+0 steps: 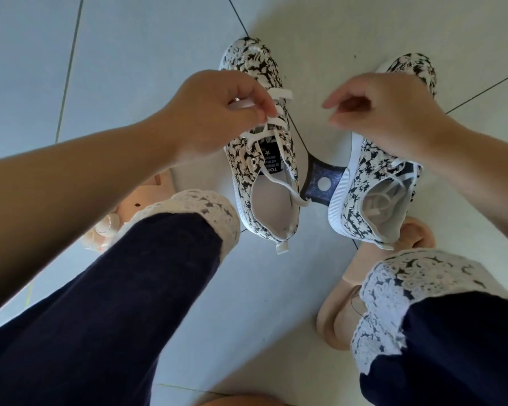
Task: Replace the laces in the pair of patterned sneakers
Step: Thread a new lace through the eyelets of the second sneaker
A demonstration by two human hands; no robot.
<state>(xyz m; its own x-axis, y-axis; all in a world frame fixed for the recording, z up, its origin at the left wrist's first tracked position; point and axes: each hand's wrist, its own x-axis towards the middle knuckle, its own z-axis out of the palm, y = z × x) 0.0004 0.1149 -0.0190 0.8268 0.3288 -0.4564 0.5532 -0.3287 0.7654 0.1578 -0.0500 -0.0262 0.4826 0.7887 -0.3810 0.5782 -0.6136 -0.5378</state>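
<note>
Two black-and-white patterned sneakers stand side by side on the tiled floor. My left hand (217, 112) hovers over the left sneaker (261, 159) and pinches its white lace (272, 123) between thumb and fingers near the upper eyelets. Loose lace ends trail across that shoe's opening. My right hand (384, 112) floats above the right sneaker (373, 186) with fingers loosely curled and nothing in it. Loose white lace (379, 200) lies bunched inside the right sneaker, whose middle is hidden by my right wrist.
My legs in dark trousers with white lace cuffs (194, 218) fill the lower frame. My feet wear pale pink slippers (335, 312). A dark floor inlay with a white dot (323, 183) lies between the sneakers. Pale tiles (129, 54) stretch all around.
</note>
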